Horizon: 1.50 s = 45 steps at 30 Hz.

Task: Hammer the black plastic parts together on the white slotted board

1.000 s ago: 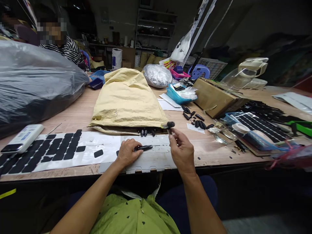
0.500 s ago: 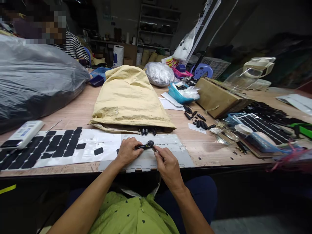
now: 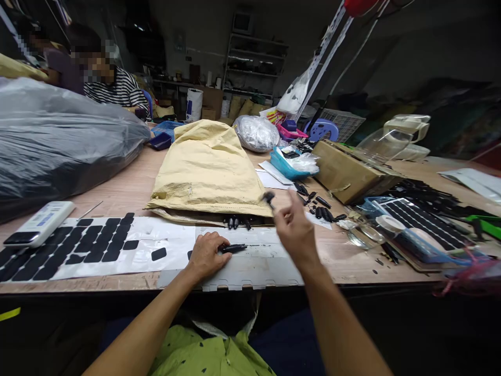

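Note:
My left hand [image 3: 206,257] rests on the grey sheet [image 3: 250,269] at the table's front edge. Its fingers and thumb pinch a slim black tube-like piece [image 3: 235,248], whose tapered end points right. Raised above the table to the right, my right hand [image 3: 294,230] is closed on a small hammer with a dark head [image 3: 268,197]; motion blurs it and the fist hides most of the handle. Several black pieces [image 3: 236,223] stick out from the mouth of the yellow sack [image 3: 207,167] just behind the sheet.
White sheets with black rounded stickers [image 3: 107,237] and a white device [image 3: 39,224] lie left, before a big grey plastic bag [image 3: 62,146]. Rightward are loose black pieces [image 3: 323,213], a blue basket [image 3: 291,166], a cardboard box [image 3: 348,169] and a co-worker [image 3: 117,86] sits behind left.
My right hand has lifted the hammer up and to the right, away from the black piece. My left hand stays on the piece. The camera view has tilted up slightly.

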Motion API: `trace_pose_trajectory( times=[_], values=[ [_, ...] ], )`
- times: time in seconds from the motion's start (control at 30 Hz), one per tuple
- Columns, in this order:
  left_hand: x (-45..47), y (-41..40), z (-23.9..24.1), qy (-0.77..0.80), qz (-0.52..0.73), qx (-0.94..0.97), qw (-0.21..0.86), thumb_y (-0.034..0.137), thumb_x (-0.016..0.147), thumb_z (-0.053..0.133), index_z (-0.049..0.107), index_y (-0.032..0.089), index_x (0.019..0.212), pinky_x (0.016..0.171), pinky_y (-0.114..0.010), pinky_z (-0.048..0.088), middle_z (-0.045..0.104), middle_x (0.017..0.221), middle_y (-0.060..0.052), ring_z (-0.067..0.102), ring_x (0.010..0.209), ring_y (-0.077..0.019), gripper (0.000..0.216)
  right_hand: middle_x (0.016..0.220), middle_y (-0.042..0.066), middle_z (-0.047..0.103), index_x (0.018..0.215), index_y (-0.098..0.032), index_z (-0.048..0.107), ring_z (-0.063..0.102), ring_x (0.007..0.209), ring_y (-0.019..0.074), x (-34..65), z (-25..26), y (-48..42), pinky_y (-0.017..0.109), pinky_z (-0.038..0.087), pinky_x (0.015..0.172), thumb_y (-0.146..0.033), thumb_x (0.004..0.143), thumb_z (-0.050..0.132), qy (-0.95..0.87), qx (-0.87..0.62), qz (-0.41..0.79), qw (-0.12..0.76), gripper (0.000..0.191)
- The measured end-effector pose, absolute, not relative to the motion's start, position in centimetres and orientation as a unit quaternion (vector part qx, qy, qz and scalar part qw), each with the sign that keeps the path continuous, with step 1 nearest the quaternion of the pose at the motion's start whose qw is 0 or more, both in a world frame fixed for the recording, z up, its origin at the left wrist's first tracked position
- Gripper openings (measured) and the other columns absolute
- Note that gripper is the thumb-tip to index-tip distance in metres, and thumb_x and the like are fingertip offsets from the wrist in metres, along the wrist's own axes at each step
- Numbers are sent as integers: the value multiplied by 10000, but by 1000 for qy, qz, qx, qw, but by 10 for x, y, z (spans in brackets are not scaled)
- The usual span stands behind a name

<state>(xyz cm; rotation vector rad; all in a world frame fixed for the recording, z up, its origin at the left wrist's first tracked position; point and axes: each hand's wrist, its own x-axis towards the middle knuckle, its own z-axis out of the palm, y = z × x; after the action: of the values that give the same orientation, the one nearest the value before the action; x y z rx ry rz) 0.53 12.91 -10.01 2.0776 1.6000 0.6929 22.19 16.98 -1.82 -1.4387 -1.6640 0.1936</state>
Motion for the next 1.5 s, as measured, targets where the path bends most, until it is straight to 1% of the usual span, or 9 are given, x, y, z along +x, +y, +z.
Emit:
trace_pose_trajectory(
  times=[0.1, 0.17, 0.2, 0.3, 0.47, 0.77, 1.1, 1.3, 1.5],
  values=[
    [5, 130, -100, 571, 239, 757, 208, 306, 782, 696, 717, 235, 934, 800, -351, 374, 655, 848, -16, 561, 871, -206, 170, 778, 11, 663, 1557, -161, 146, 522, 571, 106, 247, 44, 230, 274, 454, 564, -230, 789, 649, -628, -598, 48, 496, 921],
    [4, 130, -99, 573, 236, 757, 207, 316, 791, 695, 720, 229, 932, 803, -352, 373, 655, 852, -18, 561, 873, -206, 168, 783, 27, 667, 1561, -123, 52, 519, 542, 67, 256, 69, 253, 257, 420, 570, -239, 866, 523, -603, -596, 81, 523, 848],
    [4, 131, -99, 576, 235, 755, 208, 316, 794, 694, 722, 228, 934, 802, -351, 373, 655, 850, -18, 561, 872, -205, 167, 782, 26, 658, 1560, -125, 60, 522, 532, 47, 257, 73, 257, 242, 401, 569, -252, 899, 448, -598, -587, 103, 536, 777],
    [4, 131, -99, 575, 233, 754, 216, 303, 797, 693, 726, 232, 934, 795, -342, 371, 653, 845, -14, 561, 869, -201, 158, 742, 0, 620, 1510, -186, 311, 502, 494, 84, 247, 54, 241, 201, 397, 427, -292, 812, 620, -589, -536, 206, 568, 771],
    [4, 131, -98, 570, 229, 758, 220, 303, 796, 692, 726, 233, 945, 807, -346, 367, 653, 866, -15, 560, 889, -202, 168, 614, -37, 535, 1182, -142, 656, 445, 463, 72, 227, -34, 182, 181, 366, 353, -427, 776, 656, -543, -550, 375, 512, 496],
    [2, 130, -92, 527, 236, 782, 235, 285, 727, 727, 738, 228, 845, 831, -357, 361, 654, 832, -3, 547, 860, -194, 132, 587, -20, 560, 762, -150, 635, 442, 398, 68, 234, -97, 149, 196, 333, 325, -522, 691, 685, -452, -578, 528, 429, 382],
    [-10, 33, -88, 421, 103, 811, 394, 272, 793, 640, 734, 276, 935, 626, -245, 396, 685, 805, 31, 603, 701, -125, 170, 612, -25, 553, 715, -171, 584, 430, 420, 60, 238, -101, 152, 193, 335, 345, -535, 708, 686, -452, -552, 551, 433, 379],
    [-25, 11, -153, 590, -3, 740, 323, 336, 896, 491, 658, 238, 1160, 847, -343, 475, 713, 1043, -79, 655, 1006, -254, 328, 611, -32, 545, 707, -178, 571, 429, 420, 59, 237, -100, 150, 191, 326, 342, -522, 728, 667, -459, -549, 549, 431, 358],
    [-34, 11, -177, 664, -91, 665, 331, 450, 920, 426, 597, 202, 1260, 1036, -415, 414, 568, 1377, -137, 497, 1307, -317, 454, 613, -34, 542, 716, -183, 565, 421, 420, 56, 236, -100, 150, 187, 321, 340, -525, 725, 659, -461, -550, 546, 431, 355]
  ],
)
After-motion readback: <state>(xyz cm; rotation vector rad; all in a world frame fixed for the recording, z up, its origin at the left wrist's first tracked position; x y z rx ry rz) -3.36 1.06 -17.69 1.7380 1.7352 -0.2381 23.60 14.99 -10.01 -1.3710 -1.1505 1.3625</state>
